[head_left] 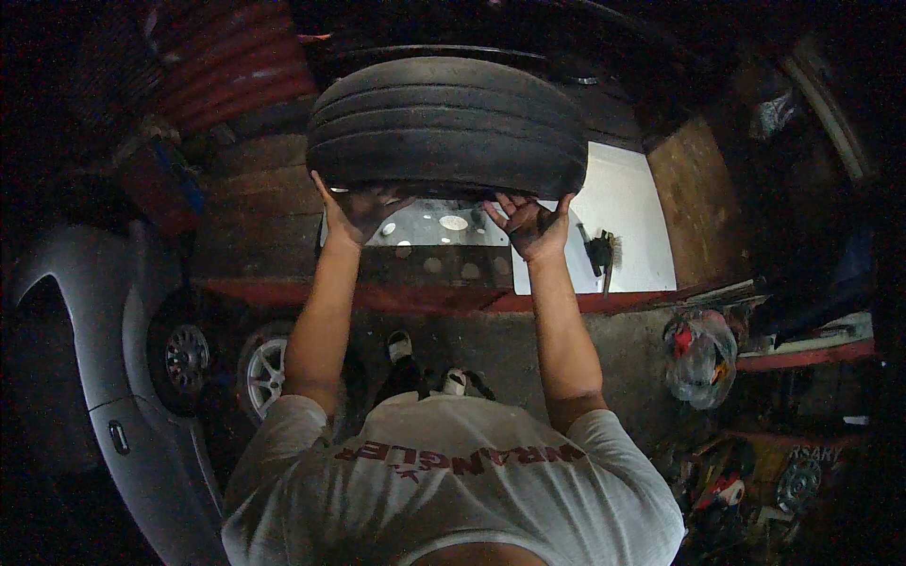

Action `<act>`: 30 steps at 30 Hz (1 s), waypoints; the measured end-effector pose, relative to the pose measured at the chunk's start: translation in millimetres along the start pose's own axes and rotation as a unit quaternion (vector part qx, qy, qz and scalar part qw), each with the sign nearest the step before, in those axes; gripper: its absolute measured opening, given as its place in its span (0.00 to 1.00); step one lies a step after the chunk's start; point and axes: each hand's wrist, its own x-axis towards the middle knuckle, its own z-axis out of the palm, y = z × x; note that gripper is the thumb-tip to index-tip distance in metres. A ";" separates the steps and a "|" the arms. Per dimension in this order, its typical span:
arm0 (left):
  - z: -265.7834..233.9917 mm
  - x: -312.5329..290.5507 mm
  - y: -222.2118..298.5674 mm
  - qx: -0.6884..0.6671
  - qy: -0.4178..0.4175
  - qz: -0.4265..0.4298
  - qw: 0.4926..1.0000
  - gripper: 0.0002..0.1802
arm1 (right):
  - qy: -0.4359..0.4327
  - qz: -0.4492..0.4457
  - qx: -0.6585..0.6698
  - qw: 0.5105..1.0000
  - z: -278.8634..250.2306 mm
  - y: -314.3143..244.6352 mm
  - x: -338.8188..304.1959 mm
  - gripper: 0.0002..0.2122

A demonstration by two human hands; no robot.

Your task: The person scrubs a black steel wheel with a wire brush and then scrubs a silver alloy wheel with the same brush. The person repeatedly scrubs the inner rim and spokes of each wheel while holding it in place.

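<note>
A black car tire with grooves running along its tread is raised in front of me, tread facing me. My left hand grips its lower left edge, thumb up the outer side and fingers reaching under it. At the lower right, my right hand cups the tire from beneath, palm up and fingers spread against its underside. Dark smudges mark the right palm. The left fingertips are partly lost in shadow. Both arms are stretched forward, and the tire hides whatever lies directly behind it.
Below the tire is a bench with a red front edge, bearing a white sheet and a dark brush. At left, a silver car stands by two wheels. A clear plastic bag is on the right.
</note>
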 end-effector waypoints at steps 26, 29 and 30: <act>-52.6 -115.4 -35.3 0.085 0.190 0.058 0.976 0.38 | 0.142 -0.047 0.070 0.986 -97.4 35.6 -72.8 0.28; -68.6 -125.4 -51.5 0.003 0.177 0.026 0.984 0.34 | 0.173 -0.047 0.029 0.983 -132.1 52.9 -78.9 0.28; -74.5 -128.2 -55.0 -0.038 0.170 0.012 0.985 0.33 | 0.203 -0.040 0.001 0.978 -140.6 59.4 -82.8 0.29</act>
